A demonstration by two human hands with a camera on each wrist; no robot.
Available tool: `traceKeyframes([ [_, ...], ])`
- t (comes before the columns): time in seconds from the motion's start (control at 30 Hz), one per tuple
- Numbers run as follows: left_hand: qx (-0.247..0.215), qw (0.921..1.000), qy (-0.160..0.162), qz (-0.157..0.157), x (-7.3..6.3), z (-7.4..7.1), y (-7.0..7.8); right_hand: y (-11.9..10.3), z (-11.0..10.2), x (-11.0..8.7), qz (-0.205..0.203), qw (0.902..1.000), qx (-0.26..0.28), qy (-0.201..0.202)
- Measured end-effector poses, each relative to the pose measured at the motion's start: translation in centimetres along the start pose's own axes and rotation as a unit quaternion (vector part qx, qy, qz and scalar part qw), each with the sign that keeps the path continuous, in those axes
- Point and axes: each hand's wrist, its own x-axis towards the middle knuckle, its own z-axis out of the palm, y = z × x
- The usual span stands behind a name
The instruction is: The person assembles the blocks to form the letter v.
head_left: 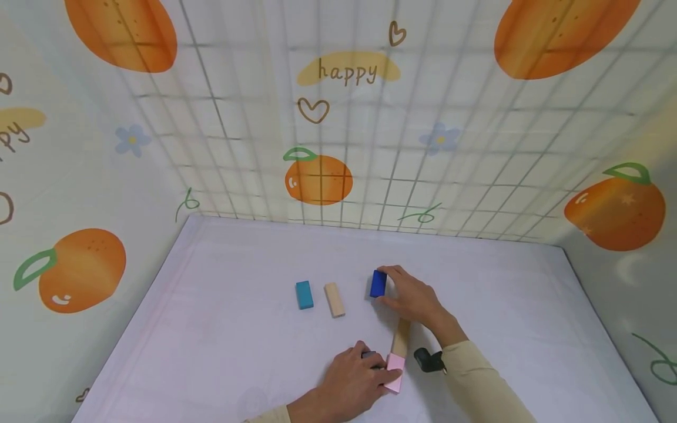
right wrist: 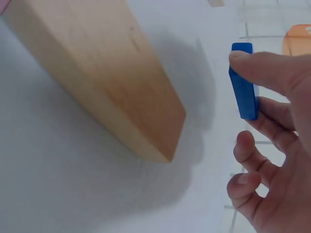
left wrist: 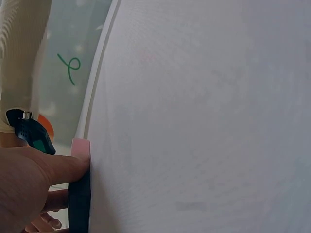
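Note:
In the head view my right hand [head_left: 415, 296] pinches a dark blue block [head_left: 378, 284] between thumb and fingers. The right wrist view shows the thumb on one side of the blue block [right wrist: 244, 82], other fingers loosely bent. My left hand [head_left: 351, 379] lies nearer the front, its thumb touching a pink block [head_left: 394, 371]. Its fingers are curled about a dark block [left wrist: 79, 206], mostly hidden by the hand in the head view. A natural wood block [head_left: 402, 338] stands end to end with the pink one, beneath the right wrist.
Left of the blue block lie a pale wood block [head_left: 334, 299] and a teal block [head_left: 304, 295]. A black wrist camera [head_left: 428, 359] hangs at the right sleeve. The white table [head_left: 222, 305] meets a printed curtain [head_left: 254, 176] at the back.

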Motion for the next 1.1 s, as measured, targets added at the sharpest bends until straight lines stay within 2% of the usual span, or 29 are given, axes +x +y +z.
traceKeyframes([
  [0.27,0.004,0.9999,0.014,0.004,-0.1,0.0,0.1,0.3,-0.3,-0.5,-0.002,1.0000,-0.004,0.005],
  [0.6,-0.008,1.0000,0.001,-0.001,0.0,0.0,-0.1,0.5,-1.2,-1.6,-0.003,0.9998,0.009,0.020],
  [1.1,0.009,0.9996,0.025,0.008,0.1,0.1,0.1,1.4,-2.1,-3.2,-0.010,0.9990,-0.001,0.044],
])
